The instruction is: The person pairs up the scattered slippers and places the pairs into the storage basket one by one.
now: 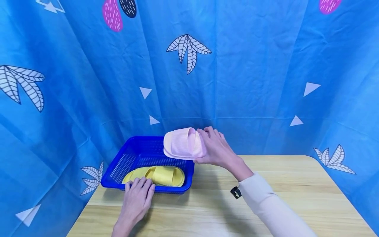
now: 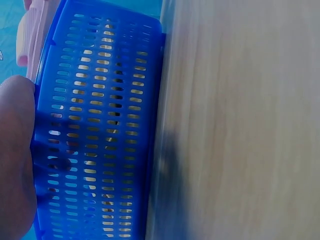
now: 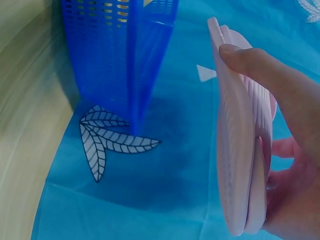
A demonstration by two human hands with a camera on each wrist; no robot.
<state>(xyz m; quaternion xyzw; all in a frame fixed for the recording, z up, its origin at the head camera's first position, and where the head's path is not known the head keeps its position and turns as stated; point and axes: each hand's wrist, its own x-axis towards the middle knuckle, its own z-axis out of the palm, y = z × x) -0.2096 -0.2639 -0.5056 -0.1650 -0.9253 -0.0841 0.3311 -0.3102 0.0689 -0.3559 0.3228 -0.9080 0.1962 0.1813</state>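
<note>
My right hand (image 1: 217, 149) grips a pair of pink slippers (image 1: 180, 143), pressed together, by one end. They are held in the air over the right side of a blue plastic basket (image 1: 113, 164). In the right wrist view, the thumb lies on one face of the pink slippers (image 3: 235, 145) and the fingers are on the other. Yellow slippers (image 1: 164, 176) lie inside the basket along its front wall. My left hand (image 1: 137, 199) holds the front rim of the basket, fingers bent over it; their tips are partly hidden.
The basket stands at the back left of a light wooden table (image 1: 266, 187). A blue patterned curtain (image 1: 245, 82) hangs behind the table and at both sides. At the right wrist, a black strap (image 1: 236, 192) shows by the pale sleeve (image 1: 266, 200).
</note>
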